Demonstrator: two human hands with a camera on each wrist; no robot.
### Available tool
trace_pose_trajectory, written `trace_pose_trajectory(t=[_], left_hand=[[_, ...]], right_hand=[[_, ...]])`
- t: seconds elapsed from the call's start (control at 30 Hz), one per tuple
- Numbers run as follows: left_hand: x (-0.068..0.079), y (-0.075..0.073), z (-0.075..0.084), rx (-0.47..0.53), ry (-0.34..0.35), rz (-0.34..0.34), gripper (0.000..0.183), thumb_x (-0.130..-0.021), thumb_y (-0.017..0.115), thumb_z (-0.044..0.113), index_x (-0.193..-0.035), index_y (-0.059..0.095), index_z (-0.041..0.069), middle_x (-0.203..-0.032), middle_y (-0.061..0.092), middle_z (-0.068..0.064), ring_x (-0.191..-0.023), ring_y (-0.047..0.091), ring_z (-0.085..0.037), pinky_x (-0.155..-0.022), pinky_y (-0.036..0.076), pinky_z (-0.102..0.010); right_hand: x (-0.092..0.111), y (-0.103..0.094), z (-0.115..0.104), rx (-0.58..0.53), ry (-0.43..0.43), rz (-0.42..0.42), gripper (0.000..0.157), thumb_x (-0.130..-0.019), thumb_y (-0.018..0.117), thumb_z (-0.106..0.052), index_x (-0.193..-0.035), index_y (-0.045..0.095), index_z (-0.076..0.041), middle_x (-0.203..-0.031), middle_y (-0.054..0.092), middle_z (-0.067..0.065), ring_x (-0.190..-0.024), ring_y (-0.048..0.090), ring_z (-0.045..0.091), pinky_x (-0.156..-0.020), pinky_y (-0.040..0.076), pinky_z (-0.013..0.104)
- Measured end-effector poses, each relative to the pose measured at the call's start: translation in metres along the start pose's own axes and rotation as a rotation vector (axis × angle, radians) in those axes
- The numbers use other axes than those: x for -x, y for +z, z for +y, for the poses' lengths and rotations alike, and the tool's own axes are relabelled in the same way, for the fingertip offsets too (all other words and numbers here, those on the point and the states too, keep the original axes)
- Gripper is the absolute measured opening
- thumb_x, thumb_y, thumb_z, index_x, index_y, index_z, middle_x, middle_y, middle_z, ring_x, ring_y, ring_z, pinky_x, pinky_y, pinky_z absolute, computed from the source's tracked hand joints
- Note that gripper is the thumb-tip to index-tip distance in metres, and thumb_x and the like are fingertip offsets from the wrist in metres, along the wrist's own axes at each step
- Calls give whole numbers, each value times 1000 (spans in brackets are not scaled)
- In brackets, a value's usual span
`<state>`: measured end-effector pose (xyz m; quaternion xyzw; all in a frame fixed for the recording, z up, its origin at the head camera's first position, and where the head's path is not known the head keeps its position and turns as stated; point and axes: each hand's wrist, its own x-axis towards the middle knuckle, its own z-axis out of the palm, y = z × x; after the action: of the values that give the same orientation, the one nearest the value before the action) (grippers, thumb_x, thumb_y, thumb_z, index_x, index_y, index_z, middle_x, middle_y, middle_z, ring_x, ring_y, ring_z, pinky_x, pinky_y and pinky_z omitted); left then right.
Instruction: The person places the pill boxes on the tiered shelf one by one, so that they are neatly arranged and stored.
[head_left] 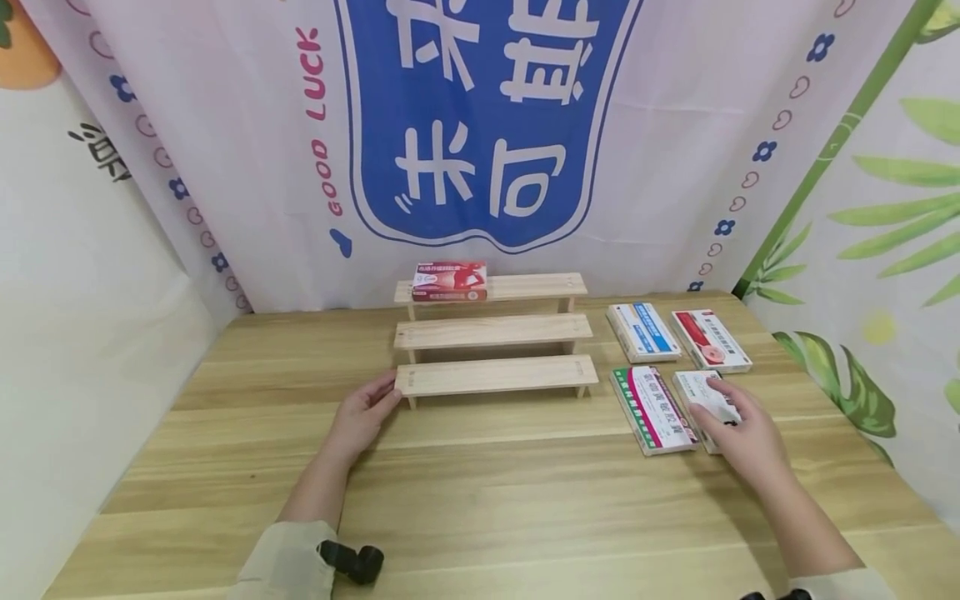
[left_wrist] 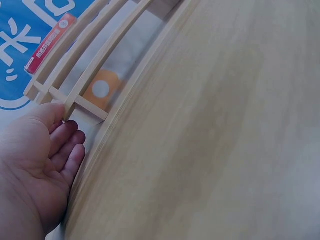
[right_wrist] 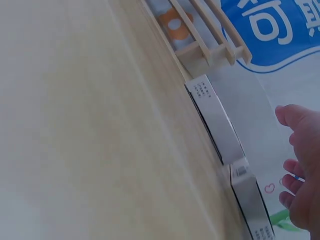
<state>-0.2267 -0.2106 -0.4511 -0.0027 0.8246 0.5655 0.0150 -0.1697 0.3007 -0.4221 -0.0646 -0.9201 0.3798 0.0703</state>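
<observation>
A three-tier wooden stand [head_left: 495, 377] bears a red medicine box [head_left: 450, 282] at the left of its top tier. My left hand [head_left: 365, 414] has thumb and index finger at the left end of the lowest board, pinching its corner; the other fingers curl loosely below in the left wrist view. Over a white medicine box [head_left: 705, 386] at the right, my right hand [head_left: 750, 437] hangs with thumb and fingers spread, partly hiding it. The right wrist view shows this hand [right_wrist: 305, 165] apart from the boxes. A green, white and magenta medicine box [head_left: 655, 410] lies just left of it.
Behind those two boxes lie a blue and white medicine box [head_left: 643, 332] and a red and white one [head_left: 711, 339]. A printed cloth [head_left: 675, 167] hangs behind the stand at the back edge of the wooden table [head_left: 480, 517]. Cloths also flank both sides.
</observation>
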Motion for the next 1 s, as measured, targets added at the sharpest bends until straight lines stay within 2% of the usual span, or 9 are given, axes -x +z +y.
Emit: trace_pose_trajectory(t=[0.1, 0.33, 0.5, 0.77, 1.0], left_hand=[[-1, -1, 0, -1, 3, -3, 48, -99, 58, 21, -144, 47, 5, -148, 48, -16, -138, 46, -31, -117, 36, -42], [-4, -1, -3, 1, 5, 0, 47, -100, 57, 21, -144, 47, 5, -149, 47, -16, -138, 45, -32, -117, 36, -43], [-4, 0, -3, 3, -3, -3, 47, -100, 57, 21, -144, 47, 6, -150, 47, -15, -138, 45, -30, -116, 37, -41], [-3, 0, -1, -2, -7, -7, 48, -100, 56, 21, -144, 46, 6, -150, 46, -15, -139, 44, -30, -116, 36, -41], [-4, 0, -3, 12, 2, -16, 48, -101, 56, 22, -144, 46, 5, -150, 46, -14, -139, 44, -28, -117, 36, -41]], right_hand=[[5, -2, 9, 11, 17, -1, 70, -96, 59, -45, -147, 39, -1, -151, 31, 34, -136, 28, 57, -106, 26, 73], [14, -8, 28, 37, -43, 48, 60, -95, 64, -37, -136, 49, 3, -144, 38, 36, -130, 34, 59, -103, 28, 73], [21, -9, 39, 75, -61, 32, 57, -94, 65, -36, -132, 53, 5, -140, 41, 38, -126, 37, 59, -100, 31, 73], [20, -7, 48, 155, -57, 14, 66, -89, 69, -44, -130, 53, 6, -141, 40, 37, -127, 35, 60, -100, 31, 73], [20, -8, 50, 222, 9, 19, 73, -88, 69, -49, -133, 49, 6, -145, 29, 41, -129, 29, 63, -99, 29, 76]])
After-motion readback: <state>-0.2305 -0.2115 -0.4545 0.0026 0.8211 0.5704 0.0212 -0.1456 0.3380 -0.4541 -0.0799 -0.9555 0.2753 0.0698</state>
